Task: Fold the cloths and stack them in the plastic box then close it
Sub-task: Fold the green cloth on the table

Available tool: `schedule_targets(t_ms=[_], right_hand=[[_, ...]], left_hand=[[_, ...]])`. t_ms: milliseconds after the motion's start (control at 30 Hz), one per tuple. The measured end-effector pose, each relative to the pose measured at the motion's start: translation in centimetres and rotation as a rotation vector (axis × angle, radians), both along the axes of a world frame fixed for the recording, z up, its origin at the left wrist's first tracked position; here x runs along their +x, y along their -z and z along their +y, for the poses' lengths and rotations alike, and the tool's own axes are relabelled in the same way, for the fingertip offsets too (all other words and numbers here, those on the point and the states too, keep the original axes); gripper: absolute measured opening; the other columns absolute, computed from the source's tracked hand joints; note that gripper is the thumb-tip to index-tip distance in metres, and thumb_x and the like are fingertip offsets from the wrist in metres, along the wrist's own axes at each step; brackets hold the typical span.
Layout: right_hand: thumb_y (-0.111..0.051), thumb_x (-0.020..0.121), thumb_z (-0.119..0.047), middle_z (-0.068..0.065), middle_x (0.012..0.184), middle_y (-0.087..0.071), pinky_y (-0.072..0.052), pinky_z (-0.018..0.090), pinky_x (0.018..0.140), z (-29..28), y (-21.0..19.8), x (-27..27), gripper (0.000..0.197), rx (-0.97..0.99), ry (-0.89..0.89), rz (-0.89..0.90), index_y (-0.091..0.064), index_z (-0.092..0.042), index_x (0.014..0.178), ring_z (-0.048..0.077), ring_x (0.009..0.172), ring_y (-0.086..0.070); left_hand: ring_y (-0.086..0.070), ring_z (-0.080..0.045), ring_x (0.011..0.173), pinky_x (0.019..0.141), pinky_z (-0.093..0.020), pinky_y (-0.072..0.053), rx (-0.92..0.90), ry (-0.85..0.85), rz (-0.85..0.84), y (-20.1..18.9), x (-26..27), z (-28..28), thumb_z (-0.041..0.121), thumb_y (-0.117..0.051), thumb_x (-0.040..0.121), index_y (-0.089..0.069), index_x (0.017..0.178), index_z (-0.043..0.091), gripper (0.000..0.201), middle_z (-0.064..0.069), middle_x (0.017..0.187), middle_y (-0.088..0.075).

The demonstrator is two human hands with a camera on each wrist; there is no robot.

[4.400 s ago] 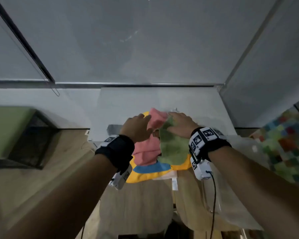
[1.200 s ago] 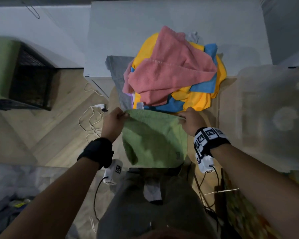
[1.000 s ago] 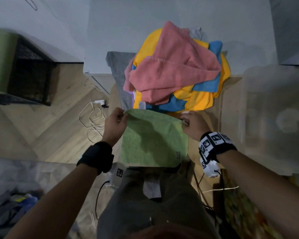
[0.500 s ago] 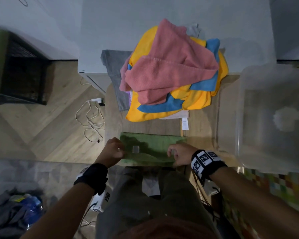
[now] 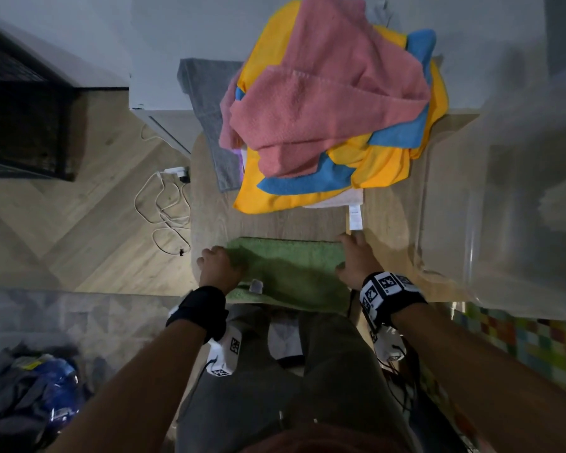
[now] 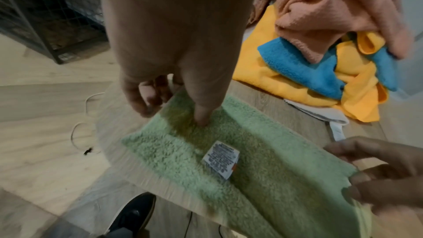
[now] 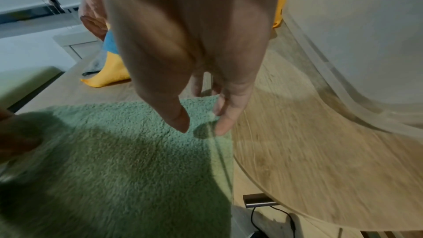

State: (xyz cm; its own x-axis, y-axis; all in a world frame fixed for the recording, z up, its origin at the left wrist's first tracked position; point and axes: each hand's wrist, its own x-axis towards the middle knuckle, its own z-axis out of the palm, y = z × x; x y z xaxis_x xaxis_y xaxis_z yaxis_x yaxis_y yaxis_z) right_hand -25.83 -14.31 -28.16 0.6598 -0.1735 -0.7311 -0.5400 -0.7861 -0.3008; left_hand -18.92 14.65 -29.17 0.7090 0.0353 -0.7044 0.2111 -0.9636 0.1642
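Lying nearest, at the front edge of the wooden bench point(image 5: 275, 220), the green towel point(image 5: 288, 276) is sitting folded over once, its care label point(image 6: 220, 158) facing up and its near edge hanging slightly off the bench. The left hand point(image 5: 218, 266) is pressing on the towel's left end, thumb planted in the pile and the other fingers point(image 6: 142, 97) curled loosely at the edge, seemingly gripping nothing. The right hand point(image 5: 356, 264) is resting at the right end with its fingers point(image 7: 225, 115) relaxed and fairly straight, touching the edge rather than pinching it. Judging by this, the task is only beginning: one cloth is being folded and needs at least another fold. Further back, the heap is waiting unfolded, with a pink towel point(image 5: 324, 89) on top of yellow cloths point(image 5: 383, 161) and blue cloths point(image 5: 294, 184), a white cloth point(image 5: 337, 201) under them and a grey one point(image 5: 209, 109) to the left. Standing to the right, the clear plastic box point(image 5: 504, 178) is looking blurred; no cloths are showing inside it, and I cannot tell where its lid is.
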Motion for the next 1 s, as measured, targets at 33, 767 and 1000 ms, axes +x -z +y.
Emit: schedule_targets(t_ms=[33,767,1000], right_hand=[[-0.066,0.084,-0.012,0.009,0.142,-0.028,-0.046,0.043,0.096,0.0,0.1,0.0,0.049,-0.045,-0.036,-0.01,-0.048,-0.021,0.129,0.033,0.123,-0.041],[-0.056,0.095,-0.014,0.01,0.134,-0.052,-0.043,0.028,0.087,2.1,-2.5,2.9,0.038,0.233,-0.104,0.0,-0.051,-0.014,0.133,0.025,0.119,-0.055],[-0.057,0.094,-0.014,0.008,0.132,-0.058,-0.046,0.029,0.093,1.8,-3.2,2.1,0.032,0.218,0.026,-0.065,-0.058,-0.017,0.126,0.023,0.118,-0.057]], left_hand=[[-0.048,-0.045,0.108,0.09,-0.045,-0.038,-0.026,0.006,-0.021,0.3,-0.2,0.1,0.035,-0.066,0.087,-0.048,0.117,-0.007,0.055,-0.028,0.117,-0.049],[-0.058,-0.025,0.079,0.067,-0.029,-0.039,-0.441,-0.289,-0.298,-3.6,0.5,-0.6,0.029,-0.064,0.078,-0.054,0.103,0.008,0.034,-0.002,0.088,-0.059],[-0.059,-0.03,0.078,0.062,-0.032,-0.042,-0.572,-0.009,-0.191,-4.1,-1.5,-6.6,0.018,-0.064,0.08,-0.048,0.103,0.011,0.029,-0.004,0.09,-0.06]])
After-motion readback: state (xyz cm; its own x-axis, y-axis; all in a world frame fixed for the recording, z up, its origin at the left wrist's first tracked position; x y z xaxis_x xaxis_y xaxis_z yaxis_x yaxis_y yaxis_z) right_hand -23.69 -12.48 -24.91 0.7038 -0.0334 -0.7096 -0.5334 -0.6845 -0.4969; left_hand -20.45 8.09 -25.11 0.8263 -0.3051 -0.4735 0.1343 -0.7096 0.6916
